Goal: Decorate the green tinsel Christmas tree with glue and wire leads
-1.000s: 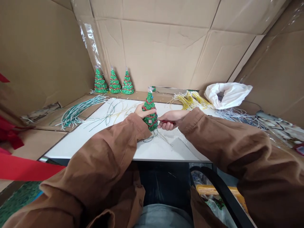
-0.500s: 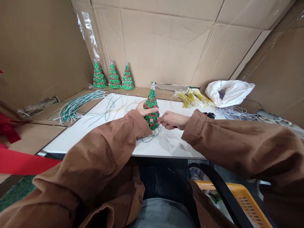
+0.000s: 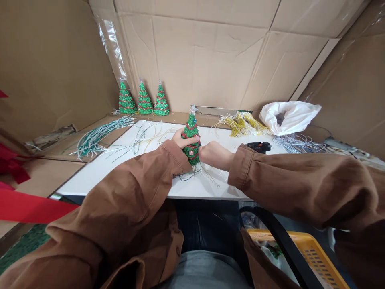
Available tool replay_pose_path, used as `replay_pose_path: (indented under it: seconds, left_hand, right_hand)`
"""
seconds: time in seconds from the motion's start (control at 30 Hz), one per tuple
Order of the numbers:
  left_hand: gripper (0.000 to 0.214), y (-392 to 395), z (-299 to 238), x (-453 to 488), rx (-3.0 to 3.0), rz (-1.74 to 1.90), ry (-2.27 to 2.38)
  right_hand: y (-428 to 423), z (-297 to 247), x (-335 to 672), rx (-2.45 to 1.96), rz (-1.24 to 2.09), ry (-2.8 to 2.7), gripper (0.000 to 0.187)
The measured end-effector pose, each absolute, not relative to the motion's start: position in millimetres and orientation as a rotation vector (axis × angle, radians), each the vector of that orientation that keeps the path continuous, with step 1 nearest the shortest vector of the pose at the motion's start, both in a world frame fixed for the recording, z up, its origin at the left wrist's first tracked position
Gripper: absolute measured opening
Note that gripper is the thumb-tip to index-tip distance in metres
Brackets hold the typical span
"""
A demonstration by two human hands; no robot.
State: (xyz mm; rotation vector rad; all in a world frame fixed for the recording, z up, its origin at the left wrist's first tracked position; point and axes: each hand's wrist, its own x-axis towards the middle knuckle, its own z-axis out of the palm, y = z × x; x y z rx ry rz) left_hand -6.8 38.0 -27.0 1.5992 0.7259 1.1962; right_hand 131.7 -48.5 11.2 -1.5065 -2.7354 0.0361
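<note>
A small green Christmas tree (image 3: pixel 191 136) with red garland stands upright on the white table (image 3: pixel 99 170). My left hand (image 3: pixel 181 139) is wrapped round its middle from the left. My right hand (image 3: pixel 213 154) presses against its lower right side, fingers curled toward the tree and mostly hidden behind it. Thin dark wires (image 3: pixel 188 174) trail from the tree's base onto the table.
Three finished green trees (image 3: pixel 143 99) stand at the back left. Bundles of green-white wire (image 3: pixel 96 136), yellow wire (image 3: pixel 240 123) and grey wire (image 3: pixel 296 143) lie around. A black tool (image 3: pixel 258 147), a white bag (image 3: pixel 288 116) and a yellow basket (image 3: pixel 309 257) are to the right.
My right hand let go of the red-handled tool it held a second ago and moved in against the tree's lower side. The left hand stays on the tree.
</note>
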Motion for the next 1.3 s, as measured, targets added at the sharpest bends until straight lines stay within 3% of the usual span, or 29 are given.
replay_pose_path:
  seconds: [0.13, 0.2, 0.37, 0.43, 0.6, 0.73, 0.83, 0.9, 1.03, 1.13, 1.3]
  left_hand:
    - [0.043, 41, -26, -11, 1.589, 1.184, 0.742]
    - [0.043, 43, -25, -12, 1.581, 1.148, 0.731]
    - [0.044, 46, -25, -14, 1.572, 1.131, 0.702]
    - [0.044, 47, -24, -13, 1.563, 1.132, 0.699]
    - [0.043, 45, -23, -14, 1.583, 1.086, 0.688]
    - [0.042, 44, -24, -16, 1.63, 1.111, 0.686]
    - [0.042, 42, -25, -18, 1.668, 1.12, 0.679]
    - [0.042, 40, -25, -19, 1.67, 1.131, 0.688]
    - [0.043, 39, -22, -17, 1.654, 1.131, 0.696]
    - [0.043, 41, -22, -15, 1.65, 1.12, 0.694]
    - [0.045, 42, -24, -15, 1.631, 1.135, 0.686]
  right_hand:
    - [-44, 16, 132, -1.517, 0.072, -2.643, 0.02]
    - [-38, 22, 136, -1.567, 0.322, -2.514, 0.023]
    - [-23, 24, 148, -1.709, 1.878, -1.691, 0.046]
    - [-20, 20, 150, -1.584, 2.241, -1.358, 0.045]
    - [-23, 16, 148, -1.289, 2.332, -0.952, 0.036]
    - [-30, 18, 141, -1.337, 2.215, -1.031, 0.034]
    - [-35, 19, 133, -1.509, 1.935, -1.306, 0.031]
    - [-39, 20, 127, -1.657, 1.624, -1.552, 0.03]
    - [-43, 24, 120, -1.848, 0.627, -2.221, 0.022]
    - [-46, 25, 122, -1.712, 0.059, -2.582, 0.014]
    - [-49, 16, 128, -1.339, -0.609, -2.993, 0.026]
